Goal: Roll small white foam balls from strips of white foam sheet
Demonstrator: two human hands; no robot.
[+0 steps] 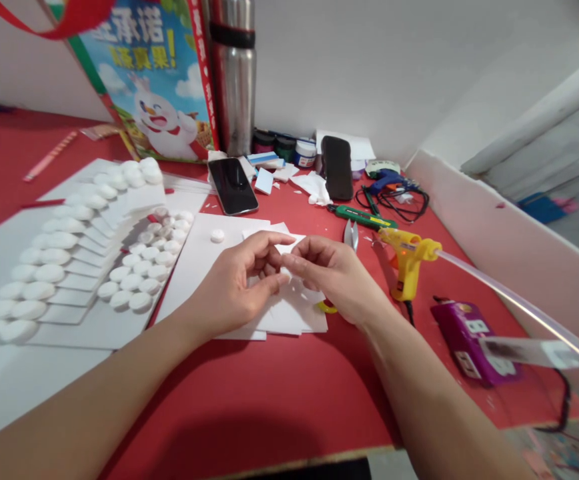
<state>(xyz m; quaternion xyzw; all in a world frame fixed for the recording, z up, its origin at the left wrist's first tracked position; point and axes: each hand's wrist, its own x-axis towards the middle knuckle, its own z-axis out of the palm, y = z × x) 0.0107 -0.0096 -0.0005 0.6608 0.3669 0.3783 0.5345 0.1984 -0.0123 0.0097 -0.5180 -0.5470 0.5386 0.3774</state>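
the left hand [244,280] and right hand [332,270] meet, fingers curled, over white sheets [194,267]; whether they grip anything small cannot be told. a white disc [217,235] lies on the paper. the yellow glue gun [405,263] sits beside the right hand, probably for easy reach. the purple box [464,337] shows "b"; the bag [162,87] reads "承诺" and "真果!".

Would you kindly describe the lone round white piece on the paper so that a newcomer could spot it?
On the red tabletop, find the white sheets below the person's left hand. Near their far edge, just beyond that hand, lies a small round white piece. It sits by itself, whereas the similar white pieces to its left are grouped in rows.
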